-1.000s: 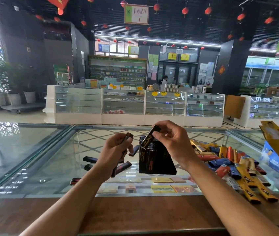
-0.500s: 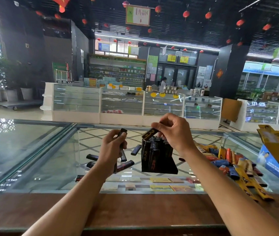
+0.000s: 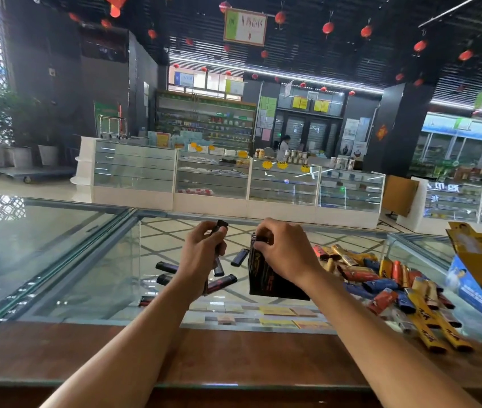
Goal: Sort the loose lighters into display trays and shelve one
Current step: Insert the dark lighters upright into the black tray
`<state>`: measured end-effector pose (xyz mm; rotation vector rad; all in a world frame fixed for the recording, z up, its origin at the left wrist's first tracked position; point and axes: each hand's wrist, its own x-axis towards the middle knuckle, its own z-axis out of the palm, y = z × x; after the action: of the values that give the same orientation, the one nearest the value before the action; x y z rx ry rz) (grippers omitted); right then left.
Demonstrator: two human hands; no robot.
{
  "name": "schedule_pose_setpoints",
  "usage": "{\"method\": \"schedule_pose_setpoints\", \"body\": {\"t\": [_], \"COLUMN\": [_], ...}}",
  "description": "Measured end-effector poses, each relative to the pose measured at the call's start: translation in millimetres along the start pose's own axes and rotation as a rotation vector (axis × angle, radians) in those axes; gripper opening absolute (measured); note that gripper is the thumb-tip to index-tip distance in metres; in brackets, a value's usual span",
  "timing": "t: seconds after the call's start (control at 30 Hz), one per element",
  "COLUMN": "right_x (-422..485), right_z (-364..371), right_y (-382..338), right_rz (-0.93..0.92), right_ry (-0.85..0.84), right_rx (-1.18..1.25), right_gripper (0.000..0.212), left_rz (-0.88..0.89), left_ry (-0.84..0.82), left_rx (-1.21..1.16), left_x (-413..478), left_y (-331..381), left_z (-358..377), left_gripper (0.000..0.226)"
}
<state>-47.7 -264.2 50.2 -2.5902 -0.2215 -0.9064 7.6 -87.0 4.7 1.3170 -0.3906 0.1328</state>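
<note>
A black display tray [image 3: 266, 278] stands on the glass counter [image 3: 86, 260], with dark lighters upright in it. My right hand [image 3: 285, 250] rests over the tray's top, fingers pinched on a black lighter [image 3: 260, 238] at the slots. My left hand [image 3: 204, 254] is just left of the tray, closed around dark lighters [image 3: 219, 231], one sticking up above the fingers. Several loose dark lighters [image 3: 239, 257] lie on the glass between and under my hands.
A heap of yellow, blue, orange and red lighters [image 3: 387, 278] spreads over the glass to the right. A yellow and blue cardboard box [image 3: 481, 260] stands at the far right. A wooden ledge [image 3: 234, 354] runs along the counter's near edge.
My right hand has come down with the black lighter from above the tray onto its top. My left hand has stayed beside the tray, holding its lighters.
</note>
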Motion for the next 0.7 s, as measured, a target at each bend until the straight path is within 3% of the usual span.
{"method": "schedule_pose_setpoints", "body": {"t": [0.33,0.53,0.7], "right_x": [-14.4,-25.1,-27.2], "right_z": [28.5,32.5,33.1], "right_y": [5.1,13.0,21.5], "right_rz": [-0.045,-0.187,-0.158], "right_ry": [0.134,0.254,0.231], "right_rx": [-0.228,-0.368,-0.202], "right_gripper": [0.012,0.012,0.028], "left_rz": [-0.017,-0.026,0.012], "left_ry": [-0.065,-0.189,-0.235], "left_rx": [0.011,0.05,0.087], "left_x": [-2.3,-7.0,-10.1], "left_y": [2.2,3.0,4.3], "left_z": [2.6,5.3,7.1], "left_gripper": [0.019,0.013,0.016]}}
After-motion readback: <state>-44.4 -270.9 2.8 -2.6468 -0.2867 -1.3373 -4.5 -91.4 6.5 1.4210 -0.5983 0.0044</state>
